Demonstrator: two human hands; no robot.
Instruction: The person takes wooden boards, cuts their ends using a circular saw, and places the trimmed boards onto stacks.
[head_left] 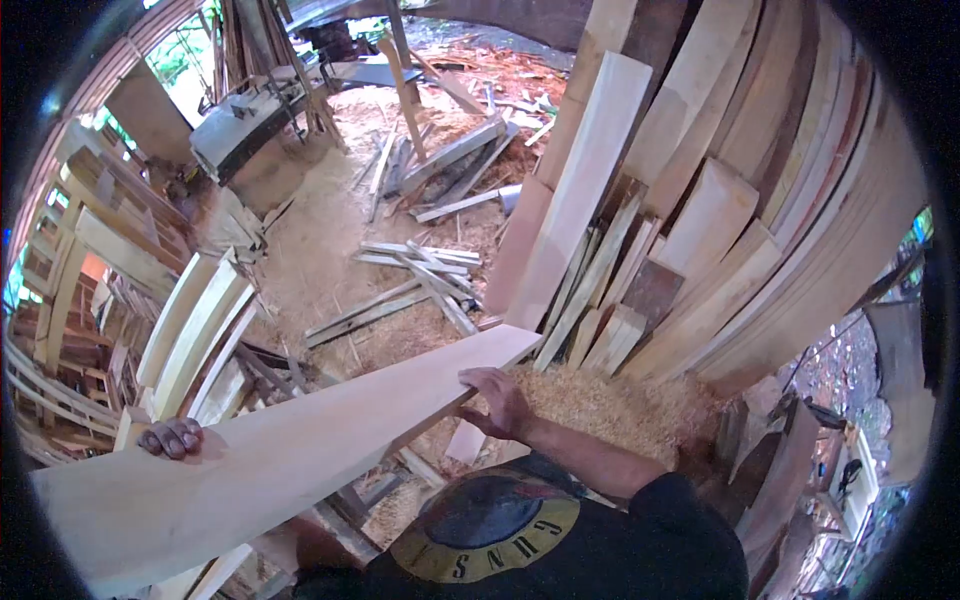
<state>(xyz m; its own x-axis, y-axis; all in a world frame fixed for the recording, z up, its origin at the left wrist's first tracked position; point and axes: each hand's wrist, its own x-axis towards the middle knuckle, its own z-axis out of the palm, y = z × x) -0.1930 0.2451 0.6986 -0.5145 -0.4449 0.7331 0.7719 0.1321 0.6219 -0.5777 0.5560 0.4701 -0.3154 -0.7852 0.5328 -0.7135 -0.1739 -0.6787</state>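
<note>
A long, wide, pale wooden board lies across the lower left in front of my body, tilted, with its far end near the leaning planks. My left hand reaches from beneath it, and its fingers curl over the far edge. Toward the other end, my right hand grips the near edge, fingers on top and thumb lower down. The left palm is hidden behind the board.
Tall planks lean in a row at the right. Wood offcuts litter the sawdust-covered floor. More boards stand at the left. A machine with a flat top stands at the back left.
</note>
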